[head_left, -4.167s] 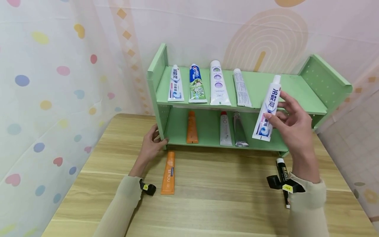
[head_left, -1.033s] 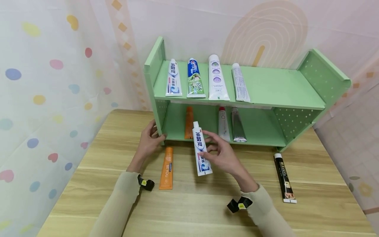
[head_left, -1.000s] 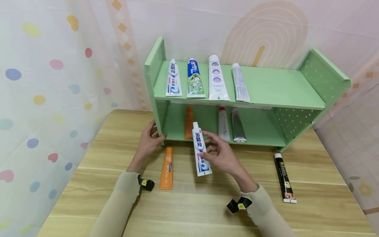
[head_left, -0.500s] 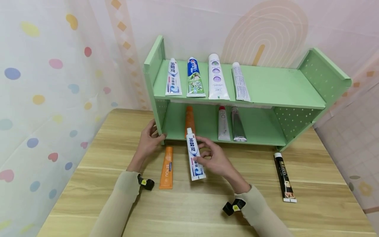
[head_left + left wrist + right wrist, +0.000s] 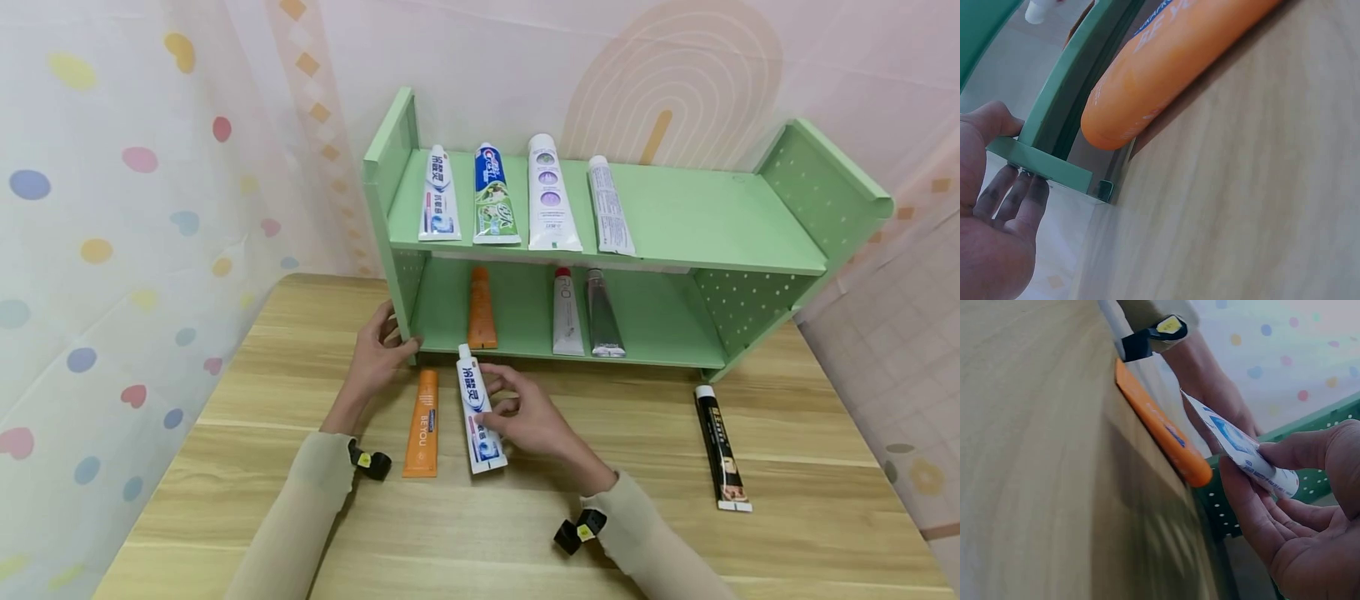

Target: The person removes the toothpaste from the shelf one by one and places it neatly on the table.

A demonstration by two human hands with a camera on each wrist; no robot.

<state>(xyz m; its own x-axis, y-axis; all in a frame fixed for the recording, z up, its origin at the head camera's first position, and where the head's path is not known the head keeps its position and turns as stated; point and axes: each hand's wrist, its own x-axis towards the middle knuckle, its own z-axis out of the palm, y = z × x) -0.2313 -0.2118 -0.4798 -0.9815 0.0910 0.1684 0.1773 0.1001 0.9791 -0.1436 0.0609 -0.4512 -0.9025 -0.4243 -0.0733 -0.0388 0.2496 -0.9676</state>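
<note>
My right hand [image 5: 528, 417] pinches a white and blue toothpaste tube [image 5: 478, 412] between thumb and fingers, cap toward the shelf. In the right wrist view the tube [image 5: 1238, 447] is held above the tabletop. An orange toothpaste tube [image 5: 423, 425] lies on the table just left of it. My left hand [image 5: 378, 354] grips the lower left side of the green two-tier shelf [image 5: 393, 225]. In the left wrist view, thumb and fingers [image 5: 1013, 194] lie on either side of the shelf's edge.
Several tubes lie in a row on the upper tier, among them a blue and green toothpaste tube [image 5: 493, 196]. Below are another orange tube [image 5: 482, 312], a white red-capped tube [image 5: 567, 317] and a silvery tube [image 5: 603, 317]. A black tube [image 5: 722, 450] lies on the table [image 5: 600, 533] at right.
My right hand has carried the white and blue toothpaste tube from the shelf's right side leftward and down, close beside the orange tube. The left hand keeps its grip on the shelf.
</note>
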